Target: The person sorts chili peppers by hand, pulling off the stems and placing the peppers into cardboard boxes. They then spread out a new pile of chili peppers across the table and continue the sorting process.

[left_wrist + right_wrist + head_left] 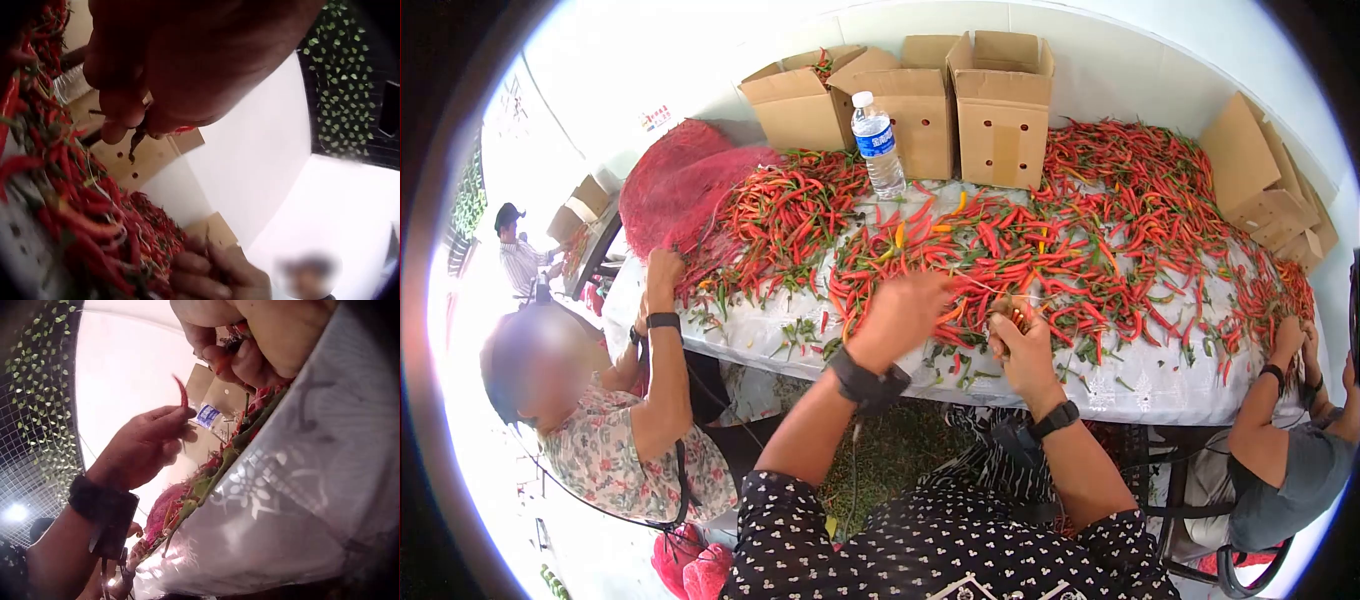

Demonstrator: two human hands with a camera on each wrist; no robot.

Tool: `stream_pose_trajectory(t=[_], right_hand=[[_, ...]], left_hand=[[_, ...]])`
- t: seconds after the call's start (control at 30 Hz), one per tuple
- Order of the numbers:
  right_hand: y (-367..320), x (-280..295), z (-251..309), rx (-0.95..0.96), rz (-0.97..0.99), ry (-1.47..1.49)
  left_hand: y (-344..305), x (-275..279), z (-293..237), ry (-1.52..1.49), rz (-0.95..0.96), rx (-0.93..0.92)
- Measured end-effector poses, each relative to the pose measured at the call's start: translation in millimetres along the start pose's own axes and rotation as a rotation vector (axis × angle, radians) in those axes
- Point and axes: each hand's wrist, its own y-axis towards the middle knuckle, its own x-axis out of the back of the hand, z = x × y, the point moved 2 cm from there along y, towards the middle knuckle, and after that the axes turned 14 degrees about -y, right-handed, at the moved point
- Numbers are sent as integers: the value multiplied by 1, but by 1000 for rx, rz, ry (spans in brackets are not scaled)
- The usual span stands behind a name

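Observation:
Over the chili heap (1000, 265) on the table, my left hand (900, 315) pinches a red chili pepper (182, 392) by one end, its tip pointing up in the right wrist view. In the left wrist view a dark, thin stem (136, 142) sticks out below that hand's fingertips. My right hand (1025, 350) is close beside it at the near side of the heap, fingers curled around chili peppers (1017, 320). Its fingers (247, 359) hide most of what they hold, though a red-orange chili shows between them. Both hands are raised above the tabletop.
A water bottle (878, 145) stands behind the heap, before open cardboard boxes (1000, 110). A red mesh sack (665, 190) lies at the back left. People work at the table on both sides, a forearm (663, 340) left and another (1262, 400) right. Stem scraps litter the white tablecloth (1110, 390).

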Motion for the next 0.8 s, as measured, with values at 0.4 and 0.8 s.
stream_pose_trajectory(t=[0.4, 0.8], right_hand=[[-1, 5, -7, 41, -105, 46], [3, 7, -4, -26, 1, 264]], left_hand=[[-11, -14, 4, 19, -322, 243], [-117, 124, 33, -255, -490, 634]])
